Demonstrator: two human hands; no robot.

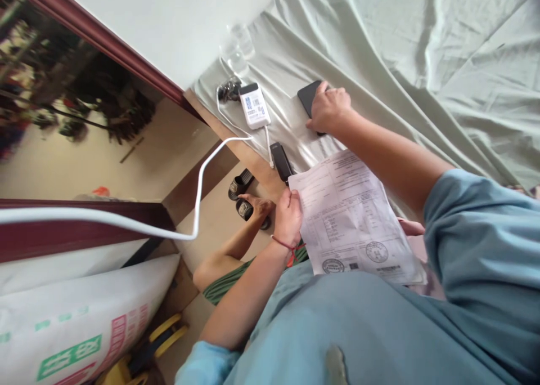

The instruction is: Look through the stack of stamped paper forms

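Observation:
My left hand point(288, 219) pinches the left edge of a printed paper document point(350, 210), thumb on top. The sheet is creased, carries round stamps near its lower edge, and lies slanted above my lap. My right hand point(331, 109) reaches over the bed and grips a dark smartphone point(307, 97) by its edges; part of the phone is hidden under the fingers. Close to the paper's upper left corner rests a black oblong object point(281, 162). Left of the phone lies a white boxy device point(255, 109) with a printed label and a short white cable.
A bunch of keys point(230, 90) and two clear cups point(240, 43) stand by the white wall. A white cable point(198, 199) crosses the left side in the foreground. Below are black slippers point(241, 183), a bare foot point(261, 206) and a large white sack point(76, 317).

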